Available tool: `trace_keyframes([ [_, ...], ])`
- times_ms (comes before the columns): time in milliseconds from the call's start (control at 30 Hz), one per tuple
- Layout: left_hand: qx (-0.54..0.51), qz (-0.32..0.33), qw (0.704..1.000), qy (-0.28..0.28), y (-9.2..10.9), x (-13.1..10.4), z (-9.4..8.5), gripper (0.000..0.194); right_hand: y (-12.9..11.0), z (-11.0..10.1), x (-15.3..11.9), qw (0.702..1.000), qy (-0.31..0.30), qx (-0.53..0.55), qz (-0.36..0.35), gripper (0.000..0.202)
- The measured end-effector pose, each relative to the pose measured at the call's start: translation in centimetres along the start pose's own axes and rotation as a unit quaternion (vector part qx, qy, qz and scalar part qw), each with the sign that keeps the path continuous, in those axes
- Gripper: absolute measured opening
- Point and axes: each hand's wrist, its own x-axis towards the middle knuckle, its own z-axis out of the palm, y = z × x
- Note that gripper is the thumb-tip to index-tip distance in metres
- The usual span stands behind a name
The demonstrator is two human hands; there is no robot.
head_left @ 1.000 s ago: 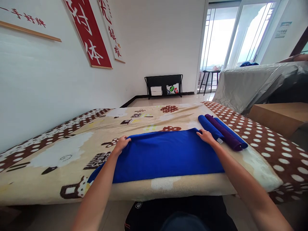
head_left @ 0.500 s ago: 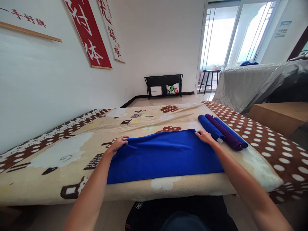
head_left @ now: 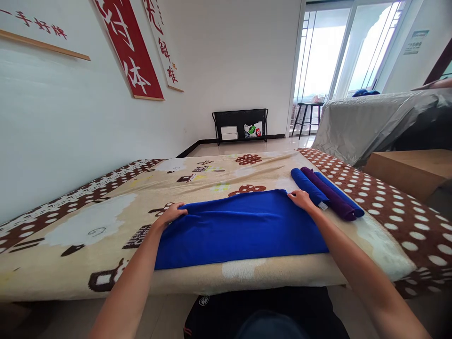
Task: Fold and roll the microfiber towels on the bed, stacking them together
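A person's two hands hold a blue cloth (head_left: pixel 240 230) by its far edge on a patterned blanket (head_left: pixel 282 270). The left grip (head_left: pixel 172 214) has thumb and fingers closed on the fabric at the far left corner; the right grip (head_left: pixel 301 199) pinches the same edge close to the opposite corner. The cloth's long axis runs left to right between the two grips, and its body lies on the person's side of both, reaching almost to the blanket's front edge. Shallow creases lead from the left grip toward the right. The right forearm (head_left: pixel 339 240) masks the near right corner. Just right of the right grip, side by side and slanting across the cloth's long axis, lie a blue roll (head_left: pixel 310 186), a purple roll (head_left: pixel 327 193) and a second blue roll (head_left: pixel 353 206). The right grip is nearer to these, the left well apart.
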Motion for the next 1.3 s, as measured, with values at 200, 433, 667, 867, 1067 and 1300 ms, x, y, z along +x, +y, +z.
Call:
trace_keyframes([
  [200, 0.02, 0.01, 0.999, -0.046, 0.1, 0.4, 0.3, 0.016, 0.3, 0.1, 0.6, 0.998, 0.051, 0.001, -0.03, 0.033],
  [433, -0.004, 0.033, 0.997, -0.069, 0.0, 0.6, 0.1, 0.026, 0.5, 0.1, 0.3, 0.994, 0.092, -0.024, -0.059, 0.044],
  [667, -0.019, 0.055, 0.998, -0.011, -0.8, 1.2, -1.3, 0.043, 0.7, 1.4, -1.2, 0.992, 0.081, -0.066, -0.078, 0.057],
  [867, -0.003, 0.077, 0.994, 0.073, -1.7, 1.7, -2.6, 0.046, 0.1, 2.7, -1.9, 0.993, 0.046, -0.076, -0.074, 0.057],
  [1067, 0.125, 0.109, 0.975, 0.151, -1.5, 2.1, -3.7, 0.023, -0.5, 3.0, -1.9, 0.996, -0.009, -0.06, -0.063, 0.067],
  [1300, 0.262, 0.175, 0.919, 0.236, -1.1, 1.0, -0.4, 0.041, -0.5, 2.9, -2.2, 0.996, -0.025, -0.059, -0.058, 0.066],
])
